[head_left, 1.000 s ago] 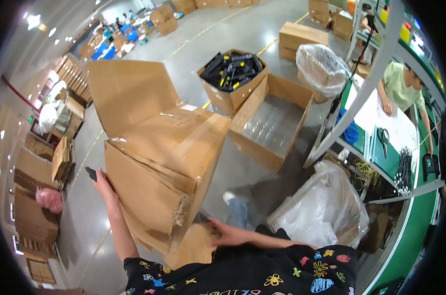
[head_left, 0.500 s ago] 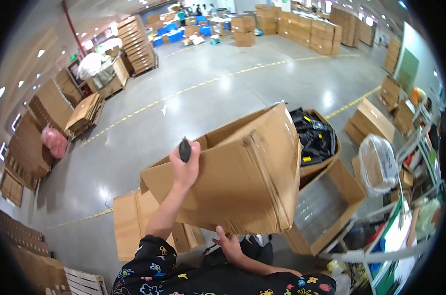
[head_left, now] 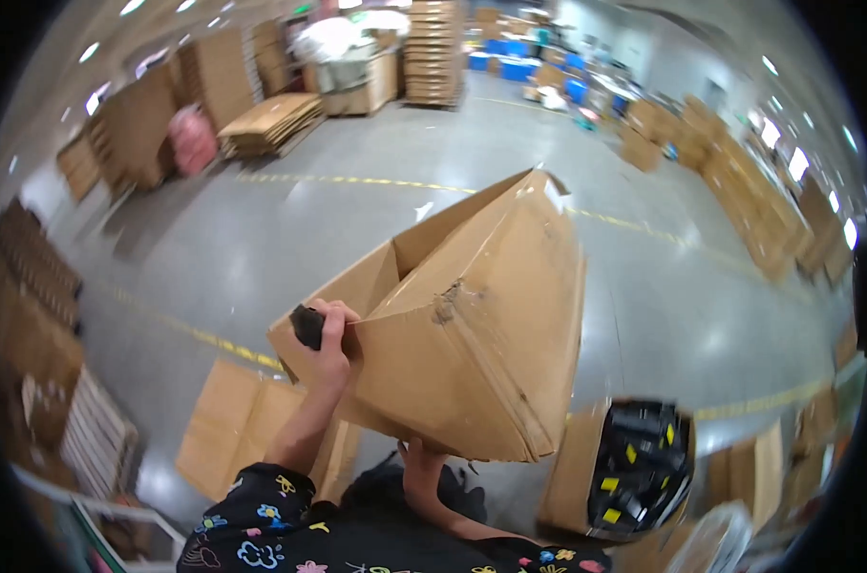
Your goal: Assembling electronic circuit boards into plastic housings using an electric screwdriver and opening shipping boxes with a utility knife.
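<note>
A large brown cardboard box [head_left: 424,368] hangs tilted in front of me, its long opening turned toward the far left. My left hand [head_left: 332,334] is closed over the box's left rim. That same hand also holds a small black object [head_left: 306,327] whose kind I cannot make out. Under the near lower edge, my right hand [head_left: 422,470] bears the box from below, some of its fingers hidden by the cardboard. Scuffs and a torn corner mark the box's side.
On the floor at lower left lies a flattened carton [head_left: 228,420]. A carton holding black packages with yellow labels [head_left: 641,468] stands at lower right. Stacked cardboard sheets [head_left: 271,122], a pink bag [head_left: 193,140] and a wooden pallet [head_left: 97,430] are farther left. Yellow floor lines [head_left: 357,180] cross the floor.
My view has swung left, and the carton of black packages now appears lower right. The box stays in both hands; the left hand sits nearer its left corner in view.
</note>
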The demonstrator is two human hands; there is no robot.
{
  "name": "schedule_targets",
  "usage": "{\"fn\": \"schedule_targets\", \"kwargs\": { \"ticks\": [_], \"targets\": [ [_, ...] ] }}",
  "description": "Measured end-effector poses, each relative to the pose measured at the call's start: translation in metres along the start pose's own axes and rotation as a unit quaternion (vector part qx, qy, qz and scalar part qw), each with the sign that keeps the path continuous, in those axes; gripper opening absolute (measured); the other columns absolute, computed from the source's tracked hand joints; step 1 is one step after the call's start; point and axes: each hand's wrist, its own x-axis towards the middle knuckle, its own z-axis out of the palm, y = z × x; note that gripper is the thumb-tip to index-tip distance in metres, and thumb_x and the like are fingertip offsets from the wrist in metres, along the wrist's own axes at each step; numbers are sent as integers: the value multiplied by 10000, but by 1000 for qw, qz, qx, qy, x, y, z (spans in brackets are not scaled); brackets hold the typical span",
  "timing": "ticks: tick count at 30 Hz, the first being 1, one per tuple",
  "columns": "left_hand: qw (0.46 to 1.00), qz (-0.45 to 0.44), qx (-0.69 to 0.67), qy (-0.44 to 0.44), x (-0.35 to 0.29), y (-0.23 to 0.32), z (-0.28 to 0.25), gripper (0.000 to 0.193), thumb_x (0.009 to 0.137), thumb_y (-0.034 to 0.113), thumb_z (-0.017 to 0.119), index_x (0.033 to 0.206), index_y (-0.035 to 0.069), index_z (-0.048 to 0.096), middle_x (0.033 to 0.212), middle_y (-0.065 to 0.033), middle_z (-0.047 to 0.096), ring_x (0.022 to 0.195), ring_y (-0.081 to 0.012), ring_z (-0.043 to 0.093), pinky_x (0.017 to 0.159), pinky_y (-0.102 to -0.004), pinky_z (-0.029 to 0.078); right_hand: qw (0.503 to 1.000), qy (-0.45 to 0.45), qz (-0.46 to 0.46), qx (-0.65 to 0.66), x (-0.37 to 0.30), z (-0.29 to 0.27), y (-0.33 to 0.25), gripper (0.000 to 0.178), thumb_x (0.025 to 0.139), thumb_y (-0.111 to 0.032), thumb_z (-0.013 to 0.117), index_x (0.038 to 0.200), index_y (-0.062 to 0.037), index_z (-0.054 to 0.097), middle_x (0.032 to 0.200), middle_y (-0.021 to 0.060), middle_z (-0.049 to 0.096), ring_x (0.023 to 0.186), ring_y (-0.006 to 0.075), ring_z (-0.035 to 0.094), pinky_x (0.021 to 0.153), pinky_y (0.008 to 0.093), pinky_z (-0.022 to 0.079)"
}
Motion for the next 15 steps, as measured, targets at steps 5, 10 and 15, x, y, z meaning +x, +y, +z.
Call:
{"fn": "schedule_targets", "kwargs": {
  "ticks": [5, 10, 15],
  "targets": [
    [973, 217, -62, 55, 103, -58, -46, 186, 896, 179, 387, 741, 77, 388, 637, -169, 579, 591, -224, 456, 641, -346, 359, 975, -115, -125, -145, 145, 59, 9, 509, 918, -40, 483, 1339, -136, 214, 1310, 85, 349, 1152, 211, 429, 965, 400, 413],
    [886, 222, -203, 352, 206, -162, -127, 118, 889, 162, 453, 812, 73, 450, 843, -129, 601, 759, -186, 500, 735, -328, 405, 905, -208, -270, -254, 296, 155, 50, 389, 917, -61, 480, 1268, 45, 347, 1269, 165, 426, 1178, 246, 414, 1012, 371, 317],
    [847, -132, 162, 490, 236, -340, -250, 225, 879, 216, 556, 743, 39, 589, 651, 47, 449, 578, -70, 381, 499, -262, 295, 816, -245, -362, -378, 467, 321, 44, 728, 807, -9, 601, 1411, -21, 194, 1443, 221, 210, 1325, 414, 181, 1099, 463, 135]
  ]
}}
